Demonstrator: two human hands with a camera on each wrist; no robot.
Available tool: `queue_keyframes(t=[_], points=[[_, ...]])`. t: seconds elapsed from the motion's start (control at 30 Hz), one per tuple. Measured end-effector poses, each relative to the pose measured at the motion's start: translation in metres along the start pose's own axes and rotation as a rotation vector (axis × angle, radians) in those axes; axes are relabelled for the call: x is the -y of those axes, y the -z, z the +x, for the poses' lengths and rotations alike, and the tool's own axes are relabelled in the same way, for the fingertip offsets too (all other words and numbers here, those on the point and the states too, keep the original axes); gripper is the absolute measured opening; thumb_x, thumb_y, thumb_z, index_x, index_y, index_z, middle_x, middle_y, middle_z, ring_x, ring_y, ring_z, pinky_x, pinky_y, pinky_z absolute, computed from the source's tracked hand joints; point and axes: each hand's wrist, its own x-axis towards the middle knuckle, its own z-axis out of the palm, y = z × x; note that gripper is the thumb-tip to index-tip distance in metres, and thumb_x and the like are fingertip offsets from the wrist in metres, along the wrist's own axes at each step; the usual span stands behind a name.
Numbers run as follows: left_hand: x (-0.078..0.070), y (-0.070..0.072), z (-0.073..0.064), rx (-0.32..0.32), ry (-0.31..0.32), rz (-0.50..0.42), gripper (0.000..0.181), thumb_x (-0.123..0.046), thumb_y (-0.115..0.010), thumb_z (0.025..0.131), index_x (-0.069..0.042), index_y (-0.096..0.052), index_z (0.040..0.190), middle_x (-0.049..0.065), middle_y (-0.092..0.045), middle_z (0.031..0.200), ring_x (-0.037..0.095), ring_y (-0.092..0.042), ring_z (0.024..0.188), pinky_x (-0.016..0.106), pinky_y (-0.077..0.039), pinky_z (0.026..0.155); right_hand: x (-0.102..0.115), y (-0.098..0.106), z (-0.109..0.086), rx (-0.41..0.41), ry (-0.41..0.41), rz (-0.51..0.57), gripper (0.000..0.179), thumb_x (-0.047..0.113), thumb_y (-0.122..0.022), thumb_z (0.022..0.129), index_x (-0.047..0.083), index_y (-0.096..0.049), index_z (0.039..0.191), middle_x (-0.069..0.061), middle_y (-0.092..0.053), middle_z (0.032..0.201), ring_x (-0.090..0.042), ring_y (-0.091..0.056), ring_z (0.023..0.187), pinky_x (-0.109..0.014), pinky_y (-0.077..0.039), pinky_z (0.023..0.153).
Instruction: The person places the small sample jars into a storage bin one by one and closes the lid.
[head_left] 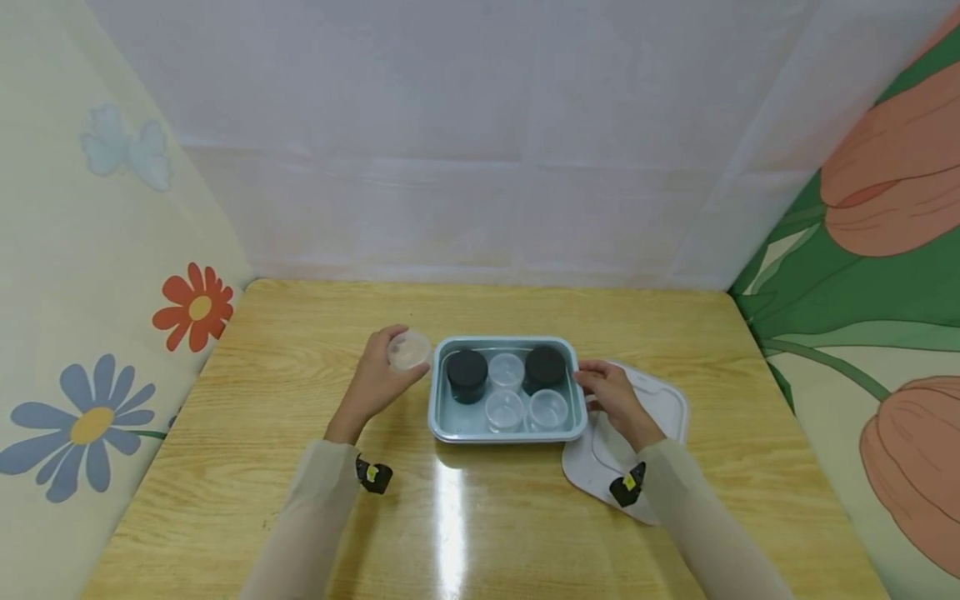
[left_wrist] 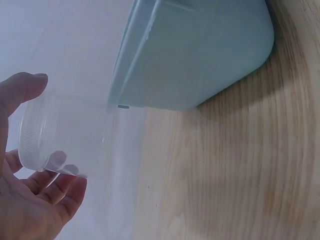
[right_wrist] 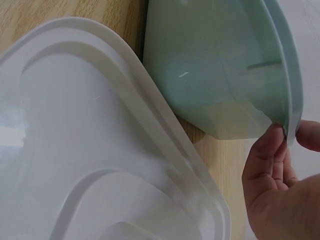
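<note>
My left hand (head_left: 378, 375) holds a clear plastic jar (left_wrist: 75, 132) with a ribbed screw lid, thumb on one side and fingers on the other. In the head view it is just left of a pale blue-green bin (head_left: 442, 427). The right hand (head_left: 611, 396) pinches the bin's right rim between thumb and fingers, as the right wrist view shows. Inside the bin stand two black-lidded jars, one at the back left (head_left: 467, 375) and one at the back right (head_left: 545, 369). Three clear jars are with them: one between the black lids (head_left: 506, 370), two along the front (head_left: 504, 410).
A white lid (right_wrist: 95, 125) with a raised edge lies on the wooden table (head_left: 300, 333), right of the bin and partly under the right forearm. White cloth (head_left: 465, 167) hangs behind the table. Printed flower panels (head_left: 862, 317) flank both sides.
</note>
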Motion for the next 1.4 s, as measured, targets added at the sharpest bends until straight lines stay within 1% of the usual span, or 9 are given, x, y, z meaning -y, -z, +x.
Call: queue_keyframes(t=[0.2,0.37,0.5,0.6,0.7,0.87,1.07,1.23,1.4], points=[[-0.006,-0.001,0.000,-0.010,-0.020,0.010,0.070,-0.020,-0.076,0.079,-0.001,-0.041,0.136,0.022,-0.044,0.130,0.036,-0.047,0.114,0.052,-0.041,0.095,-0.001,0.000,0.000,0.002,0.004,0.000,0.039,0.015,-0.055,0.095,-0.002,-0.050,0.130,-0.004,-0.065,0.099,-0.009,-0.058,0.074,-0.024,-0.050,0.060],[-0.012,-0.003,-0.001,0.002,-0.027,0.007,0.069,-0.022,-0.075,0.080,-0.002,-0.041,0.137,0.021,-0.044,0.132,0.035,-0.046,0.115,0.053,-0.042,0.095,-0.002,0.000,-0.001,0.005,0.006,0.004,0.040,0.015,-0.055,0.095,-0.003,-0.049,0.130,-0.004,-0.065,0.099,-0.009,-0.058,0.073,-0.024,-0.050,0.059],[-0.018,-0.005,-0.003,0.016,-0.048,-0.009,0.069,-0.022,-0.075,0.079,-0.002,-0.041,0.136,0.021,-0.044,0.131,0.035,-0.047,0.113,0.051,-0.043,0.093,-0.002,0.000,-0.001,-0.001,-0.001,0.001,0.039,0.015,-0.055,0.095,-0.002,-0.050,0.130,-0.003,-0.065,0.099,-0.009,-0.058,0.073,-0.023,-0.050,0.059],[-0.022,-0.007,-0.004,0.035,-0.066,-0.022,0.069,-0.022,-0.075,0.079,-0.002,-0.041,0.136,0.021,-0.044,0.130,0.034,-0.047,0.112,0.050,-0.043,0.091,-0.002,0.001,-0.001,-0.003,-0.001,-0.001,0.039,0.015,-0.055,0.095,-0.002,-0.050,0.131,-0.003,-0.064,0.099,-0.009,-0.058,0.074,-0.023,-0.050,0.059],[-0.027,-0.010,-0.005,0.058,-0.060,-0.036,0.069,-0.022,-0.075,0.079,-0.003,-0.041,0.137,0.020,-0.044,0.130,0.034,-0.047,0.111,0.049,-0.044,0.090,-0.002,0.001,-0.001,-0.005,0.000,-0.002,0.039,0.015,-0.055,0.095,-0.002,-0.050,0.131,-0.004,-0.064,0.100,-0.009,-0.058,0.074,-0.024,-0.050,0.060],[-0.032,-0.017,-0.007,0.095,-0.058,-0.031,0.069,-0.021,-0.075,0.079,-0.005,-0.042,0.137,0.019,-0.045,0.128,0.033,-0.048,0.109,0.048,-0.046,0.088,-0.002,0.000,-0.001,-0.004,0.005,0.001,0.040,0.015,-0.055,0.095,-0.002,-0.050,0.131,-0.004,-0.065,0.099,-0.009,-0.058,0.073,-0.024,-0.050,0.060],[-0.036,-0.024,-0.011,0.143,-0.065,-0.025,0.069,-0.022,-0.075,0.080,-0.005,-0.041,0.137,0.018,-0.044,0.131,0.032,-0.048,0.112,0.049,-0.047,0.092,-0.001,0.000,0.000,-0.007,0.007,-0.006,0.040,0.015,-0.055,0.095,-0.002,-0.050,0.131,-0.004,-0.066,0.098,-0.009,-0.059,0.072,-0.025,-0.050,0.061],[-0.036,-0.031,-0.015,0.162,-0.100,-0.015,0.068,-0.023,-0.076,0.080,-0.004,-0.043,0.136,0.018,-0.045,0.131,0.032,-0.048,0.115,0.050,-0.045,0.096,0.000,0.000,0.000,-0.008,0.000,-0.014,0.039,0.016,-0.054,0.095,0.000,-0.050,0.131,-0.003,-0.064,0.098,-0.009,-0.058,0.073,-0.025,-0.049,0.061],[-0.035,-0.040,-0.020,0.154,-0.164,-0.012,0.064,-0.019,-0.077,0.078,-0.001,-0.046,0.131,0.018,-0.050,0.123,0.030,-0.050,0.109,0.046,-0.045,0.093,-0.001,0.000,0.002,-0.011,-0.002,-0.011,0.039,0.015,-0.055,0.095,0.000,-0.051,0.131,-0.001,-0.064,0.095,-0.009,-0.058,0.072,-0.024,-0.049,0.060]])
